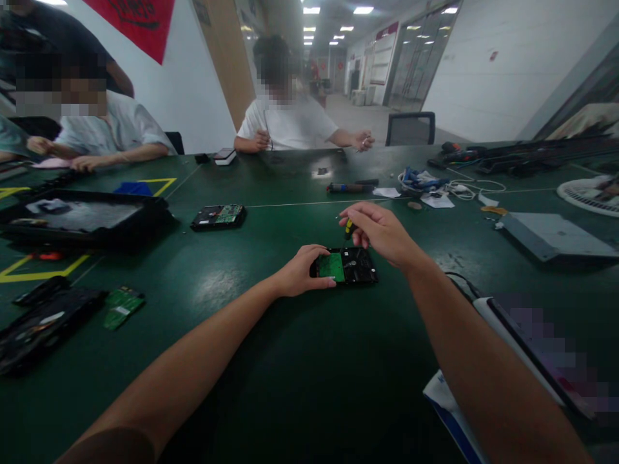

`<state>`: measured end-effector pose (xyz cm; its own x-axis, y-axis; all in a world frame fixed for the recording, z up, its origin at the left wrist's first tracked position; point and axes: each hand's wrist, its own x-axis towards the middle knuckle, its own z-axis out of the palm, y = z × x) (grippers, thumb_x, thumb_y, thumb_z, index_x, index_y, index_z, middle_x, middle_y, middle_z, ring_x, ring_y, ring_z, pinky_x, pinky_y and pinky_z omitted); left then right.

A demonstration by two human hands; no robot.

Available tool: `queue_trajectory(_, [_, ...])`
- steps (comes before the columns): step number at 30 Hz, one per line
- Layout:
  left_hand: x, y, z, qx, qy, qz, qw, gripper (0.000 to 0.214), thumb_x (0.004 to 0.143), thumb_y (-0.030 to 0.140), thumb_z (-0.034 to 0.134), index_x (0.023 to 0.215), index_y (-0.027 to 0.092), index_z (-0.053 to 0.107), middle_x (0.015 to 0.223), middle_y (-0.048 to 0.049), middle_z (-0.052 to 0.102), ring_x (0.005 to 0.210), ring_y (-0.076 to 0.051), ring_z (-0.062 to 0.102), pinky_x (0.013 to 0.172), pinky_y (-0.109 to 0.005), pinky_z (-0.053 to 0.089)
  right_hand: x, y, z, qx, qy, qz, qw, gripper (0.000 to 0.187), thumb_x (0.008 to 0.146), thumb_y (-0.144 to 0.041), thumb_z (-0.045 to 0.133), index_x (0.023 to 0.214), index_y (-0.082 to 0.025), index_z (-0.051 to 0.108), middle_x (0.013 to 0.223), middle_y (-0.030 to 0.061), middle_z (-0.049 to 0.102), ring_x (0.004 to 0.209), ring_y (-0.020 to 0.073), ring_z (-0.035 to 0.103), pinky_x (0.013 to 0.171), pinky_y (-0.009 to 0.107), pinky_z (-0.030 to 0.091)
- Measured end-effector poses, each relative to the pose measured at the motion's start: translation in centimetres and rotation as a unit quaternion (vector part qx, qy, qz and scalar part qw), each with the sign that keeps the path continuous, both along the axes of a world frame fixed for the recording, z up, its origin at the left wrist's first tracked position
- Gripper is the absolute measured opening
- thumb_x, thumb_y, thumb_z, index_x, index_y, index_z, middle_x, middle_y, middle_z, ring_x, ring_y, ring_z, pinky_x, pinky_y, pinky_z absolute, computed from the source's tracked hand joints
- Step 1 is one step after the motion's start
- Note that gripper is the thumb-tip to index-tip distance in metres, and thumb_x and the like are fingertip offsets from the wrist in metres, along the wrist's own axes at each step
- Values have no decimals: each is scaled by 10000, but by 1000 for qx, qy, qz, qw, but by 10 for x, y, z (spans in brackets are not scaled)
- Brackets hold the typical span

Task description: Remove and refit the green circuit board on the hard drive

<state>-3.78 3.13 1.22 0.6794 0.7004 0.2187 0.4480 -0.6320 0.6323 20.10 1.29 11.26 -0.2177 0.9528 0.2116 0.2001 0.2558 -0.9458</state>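
Observation:
A black hard drive [360, 265] with a green circuit board [331, 267] on its left half lies flat on the green table. My left hand [309, 270] is closed round the drive's left end, thumb along the near edge and fingers over the far edge. Above the drive's far edge, my right hand [380, 231] pinches a small yellow-and-black screwdriver [349, 227]. The screwdriver points down at the drive near the board; whether its tip touches a screw is too small to tell.
Another hard drive [218, 217] lies to the far left, and a loose green board [124, 307] sits nearer. A black tray [87, 216] stands at left. A grey metal box [558, 237] and a tablet-like device [536, 354] are at right. Co-workers sit across the table.

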Motion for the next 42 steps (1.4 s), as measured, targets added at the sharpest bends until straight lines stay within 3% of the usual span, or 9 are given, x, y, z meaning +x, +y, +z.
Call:
queue_trajectory(4, [0,1,-1,-3,3,-2,1000,764,802,624,806,1406,224,564,1497,-152,533,1429,-357,457,1204,-562,401,-1,1,0,-25,34,-2,999,242,1002,-362,532,1099,-222,704,1038,65,717,616,112,604,490,265,424])
queue_trajectory(9, [-1,1,0,-8,3,-1,1000,765,801,628,805,1409,231,563,1500,-150,529,1432,-362,457,1205,-563,402,1,0,0,23,-18,-30,999,195,966,-393,628,1052,-244,721,802,3,638,602,114,542,482,255,376])
queue_trajectory(14, [-1,1,0,-5,3,-3,1000,768,799,629,805,1406,226,561,1496,-152,529,1429,-359,458,1202,-560,406,0,0,-2,6,-6,-51,999,274,886,-461,751,948,-228,620,837,19,676,584,114,567,461,259,396])
queue_trajectory(20, [0,0,0,-7,0,-2,1000,756,797,620,807,1404,241,565,1499,-148,534,1423,-366,465,1190,-581,409,-5,0,-3,-22,53,-23,998,238,956,-452,650,1018,-231,583,1050,64,723,617,118,648,503,271,489])
queue_trajectory(24, [0,0,0,-3,-3,-2,1000,762,794,618,811,1401,225,569,1501,-157,530,1426,-361,461,1200,-566,402,-3,1,-3,-23,55,-16,998,221,999,-413,567,1094,-233,651,986,50,692,631,125,655,526,278,504])
queue_trajectory(29, [-1,0,1,-11,-2,0,1000,754,798,608,811,1412,247,563,1507,-144,528,1425,-367,462,1181,-582,420,0,-1,-2,27,-15,-23,999,248,941,-479,694,991,-238,668,829,5,643,616,112,584,483,249,438])
queue_trajectory(33, [-1,0,1,-5,-2,-6,1000,760,800,615,808,1413,240,560,1503,-145,529,1426,-363,462,1191,-574,413,-1,-2,-3,2,-1,-30,1000,337,889,-514,759,946,-229,590,862,24,688,605,125,619,476,264,466])
queue_trajectory(37, [0,0,1,-7,0,-2,1000,765,796,632,805,1410,244,564,1500,-143,532,1428,-365,463,1194,-567,413,-3,0,-4,-10,22,-12,1000,317,936,-524,695,1016,-232,602,1083,66,731,639,123,669,497,261,502])
queue_trajectory(42, [0,0,2,-7,6,-1,1000,762,797,635,802,1405,240,567,1493,-143,538,1424,-366,466,1197,-572,408,-3,2,-5,-33,56,-5,998,268,1023,-450,543,1110,-232,672,1051,68,711,668,135,681,572,288,539])
